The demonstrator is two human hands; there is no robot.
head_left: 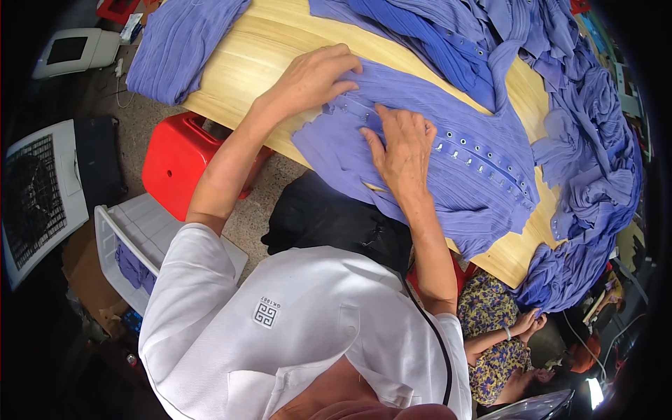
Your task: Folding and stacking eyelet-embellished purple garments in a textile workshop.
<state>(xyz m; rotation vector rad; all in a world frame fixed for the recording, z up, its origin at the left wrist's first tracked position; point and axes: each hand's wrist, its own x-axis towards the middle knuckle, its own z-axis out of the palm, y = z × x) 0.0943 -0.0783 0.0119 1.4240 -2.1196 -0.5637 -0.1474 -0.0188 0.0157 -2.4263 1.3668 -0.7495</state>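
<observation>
By the surface edge (pixel 283 137), our left hand (pixel 318 75) and right hand (pixel 404 143), loosely spread, touch a likely soft, light shirt (pixel 462 183); take its frilled hem (pixel 305 140).

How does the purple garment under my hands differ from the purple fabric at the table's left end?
The garment shows metal eyelets and metal clasps; the left-end fabric shows none. Your left hand and right hand are on the garment; neither touches the left-end fabric. Both are purple and ribbed.
</observation>
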